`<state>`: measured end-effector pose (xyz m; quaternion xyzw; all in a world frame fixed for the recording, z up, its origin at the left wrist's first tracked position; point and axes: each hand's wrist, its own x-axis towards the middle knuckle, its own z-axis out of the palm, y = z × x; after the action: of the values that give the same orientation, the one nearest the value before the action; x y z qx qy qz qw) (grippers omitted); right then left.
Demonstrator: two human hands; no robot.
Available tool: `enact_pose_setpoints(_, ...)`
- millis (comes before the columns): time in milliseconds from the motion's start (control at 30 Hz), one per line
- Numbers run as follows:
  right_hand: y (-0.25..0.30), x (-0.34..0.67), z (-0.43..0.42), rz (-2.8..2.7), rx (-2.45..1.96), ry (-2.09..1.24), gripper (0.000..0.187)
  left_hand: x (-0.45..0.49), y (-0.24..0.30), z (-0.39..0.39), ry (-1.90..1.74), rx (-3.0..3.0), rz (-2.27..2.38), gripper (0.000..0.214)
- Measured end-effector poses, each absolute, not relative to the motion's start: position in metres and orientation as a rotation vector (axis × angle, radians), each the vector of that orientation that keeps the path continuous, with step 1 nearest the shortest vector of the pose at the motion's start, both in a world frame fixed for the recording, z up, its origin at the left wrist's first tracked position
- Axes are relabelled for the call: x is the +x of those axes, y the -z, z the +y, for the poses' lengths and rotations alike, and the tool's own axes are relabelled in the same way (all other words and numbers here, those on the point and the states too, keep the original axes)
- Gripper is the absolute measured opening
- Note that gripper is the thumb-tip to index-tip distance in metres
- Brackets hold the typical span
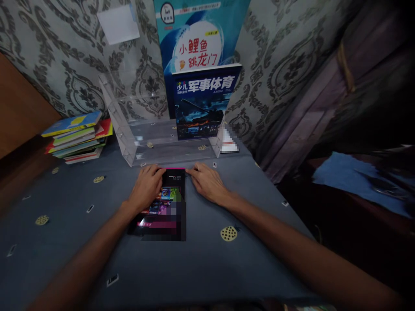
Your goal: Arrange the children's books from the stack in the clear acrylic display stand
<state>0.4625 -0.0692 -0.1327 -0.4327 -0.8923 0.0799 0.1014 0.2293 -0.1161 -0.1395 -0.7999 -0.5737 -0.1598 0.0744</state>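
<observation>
A dark book (175, 181) with a pink top edge and small colourful pictures lies flat on the table, partly blurred by pixelation. My left hand (147, 185) grips its upper left side, covering that corner, with the fingers bent and close together. At the upper right corner, my right hand (207, 181) has its thumb and forefinger closed on the edge. Just beyond the hands stands a clear plastic book rack (155, 153). A dark blue book (204, 103) with white Chinese lettering leans upright in its right half, and a larger turquoise book (165, 43) stands behind.
Several books in an untidy stack (81, 138) sit at the table's left back. The table wears a grey-blue cloth (194, 268) with pineapple prints. Patterned wallpaper (266, 86) rises behind. To the right, beyond the table edge, are a curtain (301, 125) and a blue cloth (366, 181).
</observation>
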Motion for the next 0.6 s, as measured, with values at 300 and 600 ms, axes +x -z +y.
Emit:
enact_pose_setpoints(300,0.129,0.462,-0.071,-2.624,-1.286,-0.263,0.035,0.261,0.135,-0.103,0.576,-2.555,-1.621,0.028)
enact_pose_setpoints(600,0.131,0.464,-0.068,-2.569,-1.282,-0.324,0.033,0.31,0.111,-0.108,0.07,-2.278,-1.861,0.036)
